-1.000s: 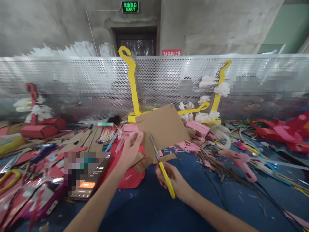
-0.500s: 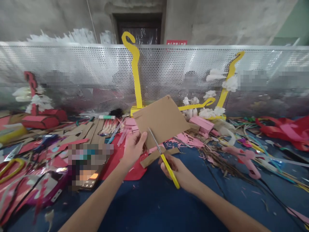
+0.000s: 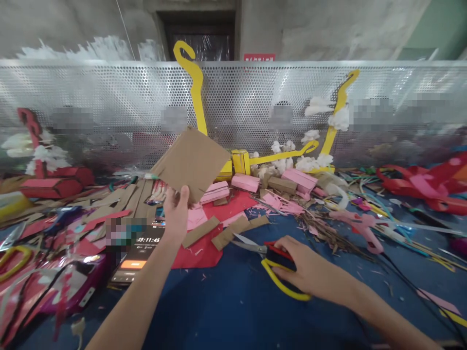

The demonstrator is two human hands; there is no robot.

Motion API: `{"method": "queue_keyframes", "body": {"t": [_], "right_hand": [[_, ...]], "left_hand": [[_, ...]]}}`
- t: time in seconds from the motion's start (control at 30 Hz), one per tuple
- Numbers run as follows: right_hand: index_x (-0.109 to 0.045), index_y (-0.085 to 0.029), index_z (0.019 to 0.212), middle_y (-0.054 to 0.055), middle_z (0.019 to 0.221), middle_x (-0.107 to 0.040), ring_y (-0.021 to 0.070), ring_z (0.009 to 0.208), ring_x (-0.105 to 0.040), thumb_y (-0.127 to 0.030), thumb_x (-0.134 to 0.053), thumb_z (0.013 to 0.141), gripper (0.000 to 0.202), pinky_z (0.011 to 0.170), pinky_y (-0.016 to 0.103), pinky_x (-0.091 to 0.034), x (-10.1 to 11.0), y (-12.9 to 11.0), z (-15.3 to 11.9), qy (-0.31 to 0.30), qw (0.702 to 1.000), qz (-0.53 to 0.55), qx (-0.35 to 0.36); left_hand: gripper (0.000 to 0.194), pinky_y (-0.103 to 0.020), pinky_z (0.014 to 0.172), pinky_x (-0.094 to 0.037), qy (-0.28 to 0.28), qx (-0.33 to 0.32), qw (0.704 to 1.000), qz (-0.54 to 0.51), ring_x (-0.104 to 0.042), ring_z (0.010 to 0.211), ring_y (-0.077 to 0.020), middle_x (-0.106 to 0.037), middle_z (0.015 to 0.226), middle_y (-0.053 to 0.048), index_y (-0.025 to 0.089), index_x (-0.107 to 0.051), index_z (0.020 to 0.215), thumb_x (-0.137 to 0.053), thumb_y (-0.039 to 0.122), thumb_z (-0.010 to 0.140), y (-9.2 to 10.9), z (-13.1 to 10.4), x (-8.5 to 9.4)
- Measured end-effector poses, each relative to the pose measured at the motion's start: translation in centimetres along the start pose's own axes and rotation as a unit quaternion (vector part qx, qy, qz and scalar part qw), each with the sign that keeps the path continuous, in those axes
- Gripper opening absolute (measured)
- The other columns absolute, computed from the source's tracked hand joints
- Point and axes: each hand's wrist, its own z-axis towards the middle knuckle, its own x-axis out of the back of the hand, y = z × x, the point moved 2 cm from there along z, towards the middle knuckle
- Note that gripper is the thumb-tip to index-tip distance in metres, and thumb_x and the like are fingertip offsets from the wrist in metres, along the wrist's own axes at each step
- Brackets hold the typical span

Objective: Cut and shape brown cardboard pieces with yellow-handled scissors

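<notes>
My left hand (image 3: 177,209) pinches the lower edge of a brown cardboard sheet (image 3: 193,165), thumb on the near face. The sheet stands tilted above the table with one corner up. My right hand (image 3: 299,267) grips scissors (image 3: 263,249) with red and yellow handles. Their blades are slightly parted and point left, apart from the sheet, with nothing between them. Two cut cardboard strips (image 3: 200,232) lie between my hands, partly over red paper (image 3: 204,257). Folded pink paper pieces (image 3: 245,182) lie behind them.
Yellow hooked shapes (image 3: 199,102) stand along a perforated metal screen (image 3: 241,97). A pink glue gun (image 3: 361,228) with a cord lies at right. A phone (image 3: 134,262) and another pair of yellow-handled scissors (image 3: 24,253) lie at left among scraps.
The cardboard sheet has moved left and up with my left hand, away from the scissors. My right hand has moved right with the scissors, now turned sideways with their blades parted.
</notes>
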Motion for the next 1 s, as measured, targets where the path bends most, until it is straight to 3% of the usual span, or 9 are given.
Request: {"method": "queue_keyframes", "body": {"t": [0.1, 0.23, 0.37, 0.5, 0.63, 0.8, 0.87, 1.0], "right_hand": [[-0.067, -0.02, 0.102, 0.009, 0.098, -0.072, 0.0237, 0.087, -0.068, -0.044, -0.057, 0.096, 0.027, 0.078, 0.032, -0.049, 2.4, 1.1, 0.9, 0.01, 0.997, -0.071, -0.003], [-0.067, -0.018, 0.106, 0.011, 0.107, -0.074, 0.0222, 0.096, -0.069, -0.03, -0.042, 0.104, 0.028, 0.085, 0.031, -0.048, 4.5, 1.7, 6.1, 0.065, 0.98, -0.186, 0.0], [-0.064, -0.005, 0.117, 0.024, 0.119, -0.069, 0.0292, 0.111, -0.066, -0.017, -0.047, 0.1, 0.027, 0.094, 0.036, -0.046, 3.4, 2.5, 11.6, 0.07, 0.968, -0.241, -0.025], [-0.06, -0.004, 0.124, 0.024, 0.126, -0.067, 0.0269, 0.122, -0.061, -0.005, -0.052, 0.093, 0.033, 0.1, 0.033, -0.042, 2.2, 2.8, 13.7, 0.045, 0.957, -0.286, -0.023], [-0.063, -0.005, 0.119, 0.024, 0.117, -0.071, 0.0299, 0.107, -0.07, -0.004, -0.051, 0.091, 0.03, 0.087, 0.033, -0.047, 3.2, 2.6, 12.1, 0.022, 0.947, -0.319, -0.04], [-0.063, -0.006, 0.116, 0.026, 0.111, -0.072, 0.0351, 0.098, -0.073, -0.005, -0.05, 0.092, 0.028, 0.078, 0.037, -0.048, 5.8, 2.4, 6.6, 0.025, 0.935, -0.343, -0.082], [-0.061, -0.007, 0.12, 0.022, 0.096, -0.074, 0.0328, 0.085, -0.074, -0.01, -0.049, 0.094, 0.028, 0.073, 0.036, -0.047, 6.5, 2.2, 4.6, 0.035, 0.935, -0.338, -0.098], [-0.054, -0.019, 0.13, 0.012, 0.094, -0.075, 0.0251, 0.082, -0.073, -0.023, -0.035, 0.104, 0.032, 0.073, 0.032, -0.045, 5.8, 0.1, 3.0, 0.06, 0.955, -0.284, -0.057]], "left_hand": [[0.041, -0.023, 0.05, -0.043, -0.057, 0.018, 0.998, -0.029, -0.054, 0.058, -0.0093, -0.068, 0.102, -0.003, 0.026, -0.057, 0.12, -0.068, 0.047, 0.087, 0.0, -1.5, -1.5], [0.049, -0.024, 0.05, -0.047, -0.157, 0.078, 0.984, -0.007, -0.057, 0.061, -0.0117, -0.069, 0.106, -0.005, 0.027, -0.052, 0.127, -0.069, 0.044, 0.085, -0.3, -3.7, -3.2], [0.056, -0.031, 0.061, -0.056, -0.221, 0.115, 0.968, -0.008, -0.069, 0.081, -0.0197, -0.069, 0.118, -0.008, 0.028, -0.045, 0.134, -0.068, 0.045, 0.085, -1.2, -4.5, -3.4], [0.053, -0.042, 0.078, -0.059, -0.251, 0.085, 0.964, 0.016, -0.069, 0.104, -0.0288, -0.067, 0.125, -0.014, 0.022, -0.046, 0.134, -0.064, 0.043, 0.089, -2.3, -4.2, -3.0], [0.042, -0.045, 0.096, -0.053, -0.255, 0.013, 0.963, 0.089, -0.064, 0.118, -0.0279, -0.065, 0.13, -0.013, 0.021, -0.049, 0.129, -0.058, 0.036, 0.092, -3.2, -3.8, -2.7], [0.029, -0.039, 0.084, -0.053, -0.24, -0.013, 0.958, 0.155, -0.067, 0.093, -0.0232, -0.07, 0.107, -0.008, 0.021, -0.057, 0.115, -0.061, 0.027, 0.087, -3.8, -3.5, -2.3], [0.031, -0.038, 0.082, -0.052, -0.232, -0.016, 0.959, 0.163, -0.066, 0.09, -0.0227, -0.07, 0.106, -0.008, 0.021, -0.057, 0.116, -0.062, 0.027, 0.086, -3.6, -3.4, -2.5], [0.038, -0.04, 0.093, -0.052, -0.215, -0.022, 0.97, 0.112, -0.066, 0.11, -0.025, -0.069, 0.122, -0.011, 0.021, -0.056, 0.126, -0.058, 0.036, 0.092, -2.5, -2.9, -3.6]]}}
